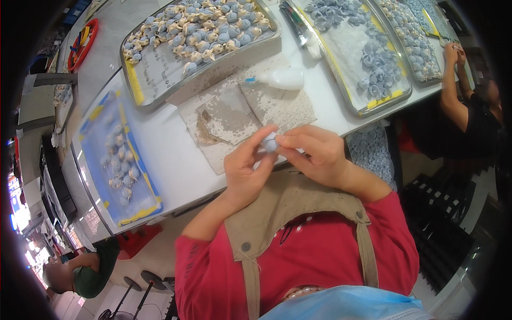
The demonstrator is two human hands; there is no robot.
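Note:
A small rounded pale-blue piece (pixel 270 142), shaped like a flower bud, is pinched between my two hands above the table's front edge. My left hand (pixel 246 166) grips it from the left with thumb and index finger. From the right, my right hand (pixel 318 151) presses on it with thumb and fingertips; part of the piece is hidden by the fingers. Beyond the hands lies a worn, stained sheet of cardboard (pixel 277 109). On the cardboard's far part a white squeeze bottle (pixel 287 79) with a blue tip lies on its side.
A metal tray (pixel 152 95) of blue-and-cream pieces sits at the back on a cardboard box. To the left is a blue tray (pixel 146 184) with similar pieces. A metal tray (pixel 349 90) of loose blue-grey petal shapes stands right. A co-worker (pixel 460 106) works at far right.

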